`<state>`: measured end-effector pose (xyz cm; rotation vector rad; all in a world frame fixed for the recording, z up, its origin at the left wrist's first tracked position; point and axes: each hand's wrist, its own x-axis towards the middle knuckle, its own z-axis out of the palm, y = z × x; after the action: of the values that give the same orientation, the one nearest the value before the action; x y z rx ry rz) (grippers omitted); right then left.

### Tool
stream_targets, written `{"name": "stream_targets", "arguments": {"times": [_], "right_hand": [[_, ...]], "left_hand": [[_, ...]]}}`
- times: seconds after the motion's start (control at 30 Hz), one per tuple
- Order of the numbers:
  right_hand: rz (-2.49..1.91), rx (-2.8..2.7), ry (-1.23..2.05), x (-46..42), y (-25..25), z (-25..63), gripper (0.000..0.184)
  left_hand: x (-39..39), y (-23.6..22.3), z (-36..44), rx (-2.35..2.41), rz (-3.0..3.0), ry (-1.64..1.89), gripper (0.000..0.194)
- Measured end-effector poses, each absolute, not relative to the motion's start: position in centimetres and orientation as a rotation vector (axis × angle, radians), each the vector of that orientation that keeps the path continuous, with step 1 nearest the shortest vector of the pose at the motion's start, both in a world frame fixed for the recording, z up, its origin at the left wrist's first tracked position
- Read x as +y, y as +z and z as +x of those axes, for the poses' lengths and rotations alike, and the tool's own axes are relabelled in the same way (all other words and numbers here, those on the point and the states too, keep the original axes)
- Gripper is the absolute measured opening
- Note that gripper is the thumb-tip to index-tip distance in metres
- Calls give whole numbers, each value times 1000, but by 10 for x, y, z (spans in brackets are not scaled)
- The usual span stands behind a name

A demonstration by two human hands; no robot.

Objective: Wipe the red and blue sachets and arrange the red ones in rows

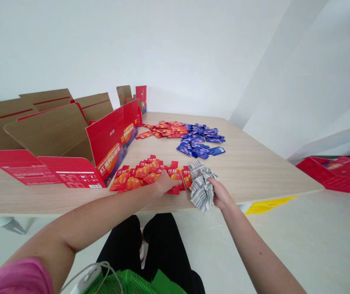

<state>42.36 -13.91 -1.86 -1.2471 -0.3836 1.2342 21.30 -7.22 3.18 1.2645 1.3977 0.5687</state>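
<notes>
My right hand [220,194] is closed around a crumpled grey-and-white striped cloth [202,187] at the table's front edge. To its left, my left hand [164,183] has its fingers across a red sachet [173,170] with orange fruit printed on it and appears to grip it. Part of that sachet is hidden by the fingers. Several more red sachets [134,178] lie in an overlapping heap beside and under my left hand. One red sachet [187,176] lies between the left fingers and the cloth, against the cloth's edge.
Large open red cartons [107,151] stand on the left of the table [248,167], with another carton [141,98] behind. Farther back lie a red sachet pile [169,130] and a purple sachet pile [200,139]. A red box [337,173] sits beyond the right edge, near something yellow [267,205].
</notes>
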Motion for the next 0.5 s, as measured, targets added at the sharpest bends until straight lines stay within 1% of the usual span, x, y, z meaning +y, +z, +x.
{"name": "stream_targets", "arguments": {"times": [0.1, 0.13, 0.23, 0.3, 0.4, 0.5], "right_hand": [[-1228, -376, 1185, -142, -18, 426, 12], [-1220, -372, 1165, -144, -17, 427, 12], [-1178, -357, 1061, -154, -9, 421, 14], [-1120, -423, 897, -164, 1, 410, 21], [-1115, -657, 575, -177, 22, 380, 33], [-1218, -1032, 366, -175, 36, 344, 46]], "left_hand": [[-75, 35, 213, 1336, 1228, 627, 32], [-76, 36, 210, 1310, 1207, 652, 28], [-80, 40, 196, 1227, 1118, 752, 27], [-86, 41, 186, 1143, 1041, 801, 25], [-98, 42, 177, 959, 934, 812, 16], [-106, 45, 181, 799, 864, 786, 9]]}}
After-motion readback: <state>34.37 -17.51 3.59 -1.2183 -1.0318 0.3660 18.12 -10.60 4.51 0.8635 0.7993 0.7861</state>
